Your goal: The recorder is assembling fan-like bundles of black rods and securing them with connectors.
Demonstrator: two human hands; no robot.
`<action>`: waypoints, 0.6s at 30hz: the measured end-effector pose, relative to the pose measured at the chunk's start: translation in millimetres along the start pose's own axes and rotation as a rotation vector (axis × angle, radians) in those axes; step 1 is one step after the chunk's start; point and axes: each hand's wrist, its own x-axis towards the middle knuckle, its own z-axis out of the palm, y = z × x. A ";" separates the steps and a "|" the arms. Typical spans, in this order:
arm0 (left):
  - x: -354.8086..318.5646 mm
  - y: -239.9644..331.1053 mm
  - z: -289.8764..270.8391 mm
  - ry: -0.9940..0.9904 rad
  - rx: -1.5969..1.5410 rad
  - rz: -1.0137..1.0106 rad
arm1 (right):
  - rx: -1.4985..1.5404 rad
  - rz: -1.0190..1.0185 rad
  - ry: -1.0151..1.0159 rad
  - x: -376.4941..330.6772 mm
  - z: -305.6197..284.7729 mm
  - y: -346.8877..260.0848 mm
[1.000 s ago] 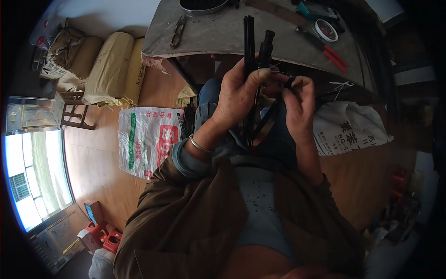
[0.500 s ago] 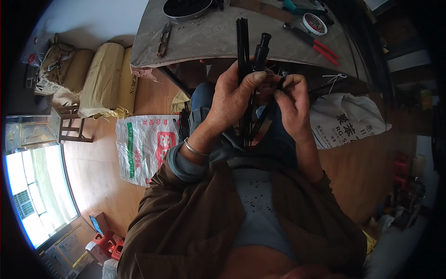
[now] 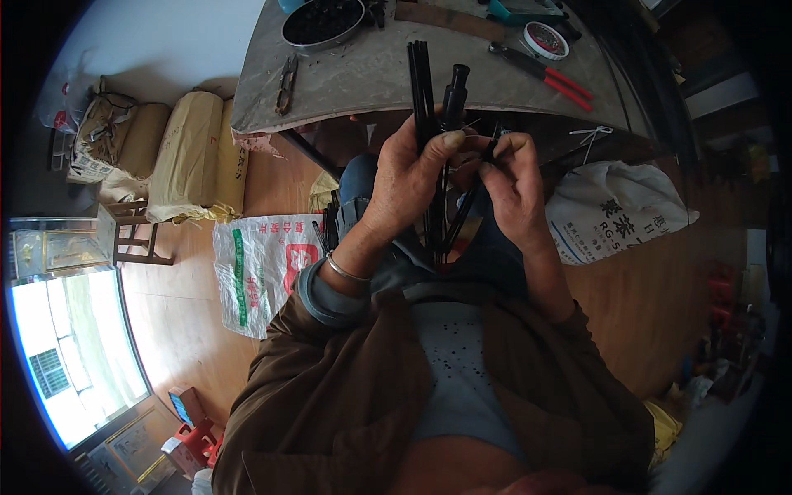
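Rods (image 3: 421, 82) tipped left, near table edge (image 3: 330, 118).

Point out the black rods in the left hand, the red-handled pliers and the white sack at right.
Black rods (image 3: 422, 87): head view, upper length, above the left hand (image 3: 407, 175).
Red-handled pliers (image 3: 535, 68): head view, dark part near the handles.
White sack (image 3: 615, 210): head view, middle of its printed side.

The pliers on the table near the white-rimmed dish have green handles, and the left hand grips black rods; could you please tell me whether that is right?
Not quite: in the head view, the handles of the pliers are red, not green. They do lie on the table near the white-rimmed dish, and the left hand grips black rods.
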 end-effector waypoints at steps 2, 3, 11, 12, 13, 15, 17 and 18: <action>-0.1 -1.0 -1.3 0.000 -0.010 -0.009 | 0.010 0.001 -0.004 0.9 -0.5 1.7; -0.2 -0.9 -1.3 0.000 -0.010 -0.007 | 0.019 0.004 -0.009 1.2 -0.8 2.5; -0.1 2.3 1.8 -0.004 0.017 -0.015 | -0.001 -0.016 -0.004 0.2 -0.8 -1.0; 0.2 2.0 1.5 -0.005 0.019 -0.015 | -0.014 -0.016 -0.004 0.1 -0.9 -1.5; 0.5 1.7 1.0 -0.012 0.021 -0.015 | -0.014 -0.016 -0.004 0.2 -0.4 -2.7; 1.1 0.8 0.5 -0.021 0.024 -0.016 | -0.044 -0.010 0.008 0.5 1.3 -4.9; 1.4 0.3 0.0 -0.018 0.075 0.015 | -0.044 -0.019 0.003 0.3 2.7 -4.7; 1.0 0.7 0.8 -0.016 0.076 0.016 | -0.045 -0.027 0.000 0.3 3.2 -4.4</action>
